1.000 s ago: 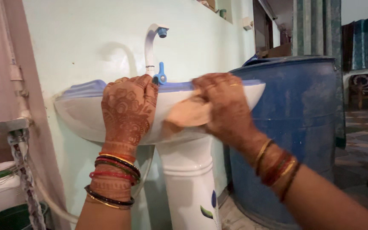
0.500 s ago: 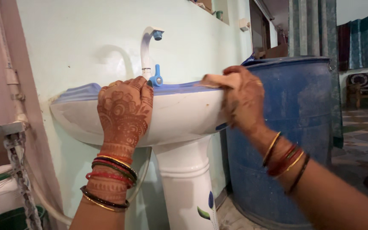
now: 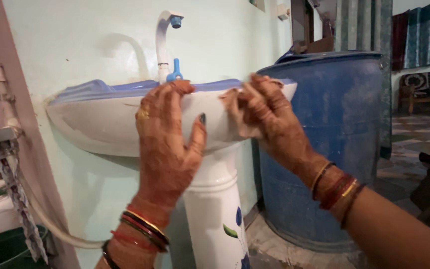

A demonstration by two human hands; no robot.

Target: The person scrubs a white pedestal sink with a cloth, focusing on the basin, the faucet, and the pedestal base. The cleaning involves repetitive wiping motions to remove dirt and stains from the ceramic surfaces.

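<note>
While I am bracing the wash basin [image 3: 100, 124], I am wiping its outer front wall with a cloth.

Seen from my head camera, my left hand [image 3: 167, 144] is lying flat and spread against the white front of the basin, fingertips hooked over the blue rim just below the tap [image 3: 167, 42], gripping nothing, only steadying. My right hand [image 3: 267, 117] is pressing a small pale cloth [image 3: 232, 107] against the basin's right front wall, just under the rim, fingers curled loosely over it so that most of the cloth is hidden beneath them. A big blue drum [image 3: 324, 139] is standing close beside the basin on the right, and the pedestal [image 3: 215, 209] is running down below my hands. I judge that I am mid-wipe on the outside; the next stroke is calling for firm pressure along the curve and a careful pass near the drum.
</note>
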